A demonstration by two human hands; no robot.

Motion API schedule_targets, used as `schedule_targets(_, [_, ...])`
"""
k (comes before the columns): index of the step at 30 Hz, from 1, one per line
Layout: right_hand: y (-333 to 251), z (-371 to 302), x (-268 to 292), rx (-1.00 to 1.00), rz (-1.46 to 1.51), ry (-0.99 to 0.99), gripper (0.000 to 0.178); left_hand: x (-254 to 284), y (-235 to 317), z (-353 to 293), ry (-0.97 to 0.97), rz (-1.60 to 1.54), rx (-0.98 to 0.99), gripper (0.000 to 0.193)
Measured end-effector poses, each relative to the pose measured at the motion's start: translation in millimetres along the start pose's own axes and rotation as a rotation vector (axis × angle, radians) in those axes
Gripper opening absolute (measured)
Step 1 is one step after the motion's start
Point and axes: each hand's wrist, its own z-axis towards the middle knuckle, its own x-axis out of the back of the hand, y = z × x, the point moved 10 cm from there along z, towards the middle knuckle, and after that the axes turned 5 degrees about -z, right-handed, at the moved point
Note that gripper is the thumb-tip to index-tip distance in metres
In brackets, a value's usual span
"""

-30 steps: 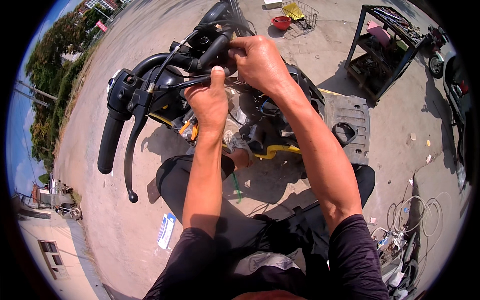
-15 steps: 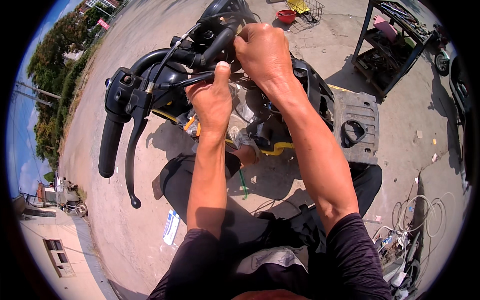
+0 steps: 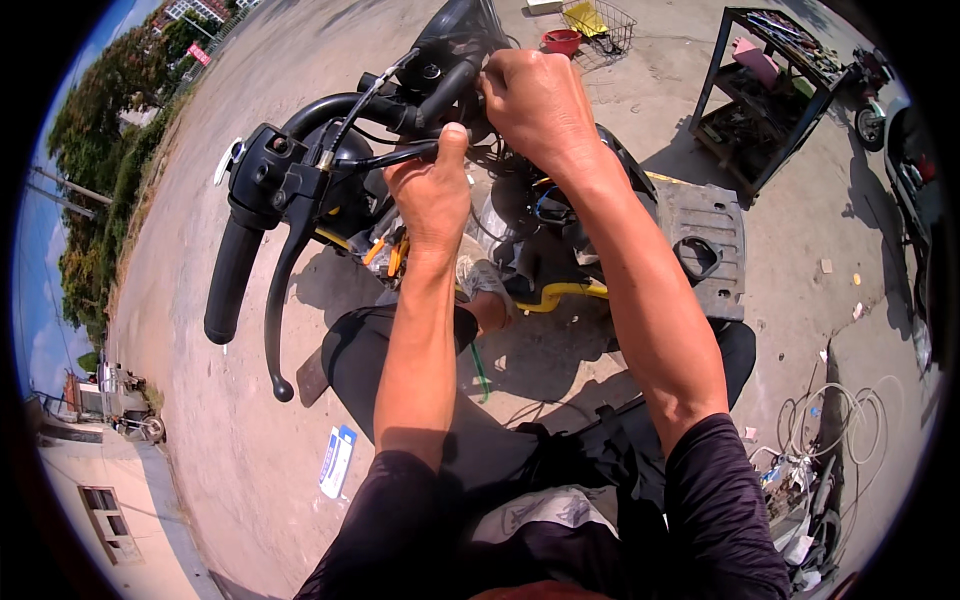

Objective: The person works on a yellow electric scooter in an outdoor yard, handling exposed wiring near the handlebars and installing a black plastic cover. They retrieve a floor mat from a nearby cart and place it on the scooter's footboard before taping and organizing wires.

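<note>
A stripped-down scooter's black handlebar (image 3: 335, 108) spans the upper left, with its rubber grip (image 3: 234, 285), switch housing (image 3: 268, 175) and long brake lever (image 3: 283, 300). Just below the bar, my left hand (image 3: 432, 205) is closed, thumb up, around a black cable (image 3: 385, 160) that runs from the lever side. My right hand (image 3: 540, 105) is bent into a fist beside the handlebar stem; its fingertips, and whatever they pinch, are hidden behind the knuckles. Below the hands lie the exposed frame with yellow trim (image 3: 560, 292) and orange-handled pliers (image 3: 398, 255).
A scuffed grey footboard panel (image 3: 715, 235) extends to the right of the frame. Farther off stand a black tool cart (image 3: 745, 100), a red bowl (image 3: 562, 41) and a wire basket (image 3: 612, 35). A coiled pale hose (image 3: 850, 425) lies among scraps at lower right.
The handlebar's near end and both hands have shifted slightly right in the view, and the whole scene has shifted a little. Both hands keep the same closed shape.
</note>
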Motion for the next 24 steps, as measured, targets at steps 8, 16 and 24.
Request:
schedule_targets(8, [1,-12,-2,-0.184,0.383,-0.151,0.033,-6,-7,-4,-0.069,-0.076,0.078,0.021])
schedule_targets(16, [7,-24,-16,-0.308,0.370,0.023,0.034,-5,-10,-5,-0.005,-0.025,0.045,0.019])
schedule_targets(24, [12,-36,-23,-0.406,0.459,-0.054,0.029,-19,5,-16,0.040,0.072,0.002,0.026])
